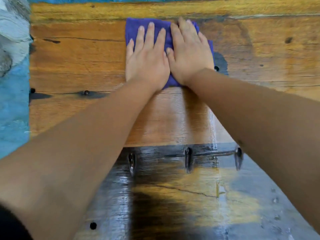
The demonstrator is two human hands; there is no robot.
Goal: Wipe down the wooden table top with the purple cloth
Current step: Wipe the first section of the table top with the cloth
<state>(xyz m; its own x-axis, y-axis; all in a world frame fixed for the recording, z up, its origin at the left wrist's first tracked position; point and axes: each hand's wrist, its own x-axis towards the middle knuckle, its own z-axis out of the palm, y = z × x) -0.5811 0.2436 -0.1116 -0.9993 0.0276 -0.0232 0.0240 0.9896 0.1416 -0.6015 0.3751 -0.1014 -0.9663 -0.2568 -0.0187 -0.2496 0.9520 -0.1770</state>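
Observation:
A purple cloth (134,28) lies flat on the wooden table top (78,63), near its far edge. My left hand (147,61) presses down on the cloth with straight, spread fingers. My right hand (189,56) lies flat beside it on the cloth's right half, its thumb touching the left hand. Most of the cloth is hidden under both hands; its top left corner and right edge show. Both arms are stretched far forward. The wood between my arms looks wet and glossy.
The table's left edge (30,84) borders a blue and white painted wall (13,101). A blue strip runs along the far edge. Dark bolt heads (86,92) and dark stained patches (221,61) dot the planks. The near planks are dark and shiny.

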